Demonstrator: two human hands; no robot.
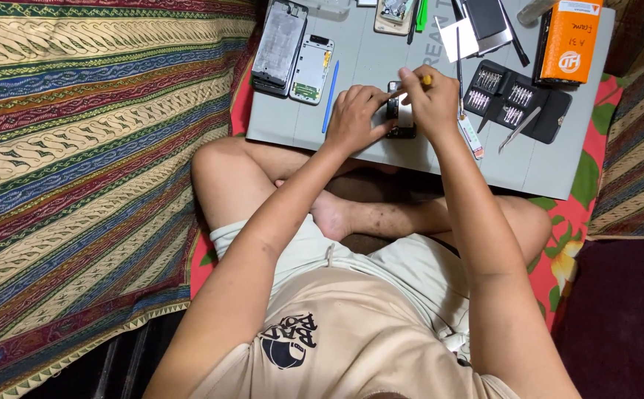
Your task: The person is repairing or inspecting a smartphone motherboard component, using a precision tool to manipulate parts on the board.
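Phone (401, 122) lies opened on grey mat (381, 59), between both hands. Left hand (353, 118) presses down on it, fingers curled; right hand (431, 100) pinches yellow-handled screwdriver (425, 80). Bit case (518, 100) just right.

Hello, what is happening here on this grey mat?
A person sits cross-legged at a grey mat. The left hand steadies a small dark phone part, while the right hand works on it with a yellow-tipped tool. An opened phone frame, a blue pry stick and a bit set lie around.
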